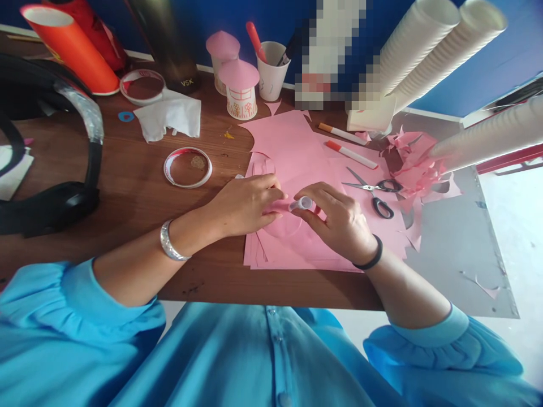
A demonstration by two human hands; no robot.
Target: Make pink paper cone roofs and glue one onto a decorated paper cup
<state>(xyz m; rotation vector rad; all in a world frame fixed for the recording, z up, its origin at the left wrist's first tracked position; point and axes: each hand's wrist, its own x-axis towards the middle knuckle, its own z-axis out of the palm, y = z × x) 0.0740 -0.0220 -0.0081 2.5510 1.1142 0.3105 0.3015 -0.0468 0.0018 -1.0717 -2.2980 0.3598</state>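
Observation:
My right hand [339,217] is closed round a small whitish glue stick [304,202], seen nearly end-on, its tip towards my left hand. My left hand [250,204] pinches a piece of pink paper [280,207] between thumb and fingers; its outline is partly hidden by both hands. Beneath them lies a stack of pink paper sheets [297,254], with a faint round shape [288,227] under my fingers. To the right of my right hand, scissors [371,187] rest spread on the sheets.
Two tape rolls [188,184] [142,103] and a white cloth [186,116] lie left. At the back stand two pink-roofed paper-cup houses [241,104] and a pen cup [271,85]. Two markers [352,155], pink scraps [413,164] and stacked paper cups [492,135] are right; headphones [91,158] far left.

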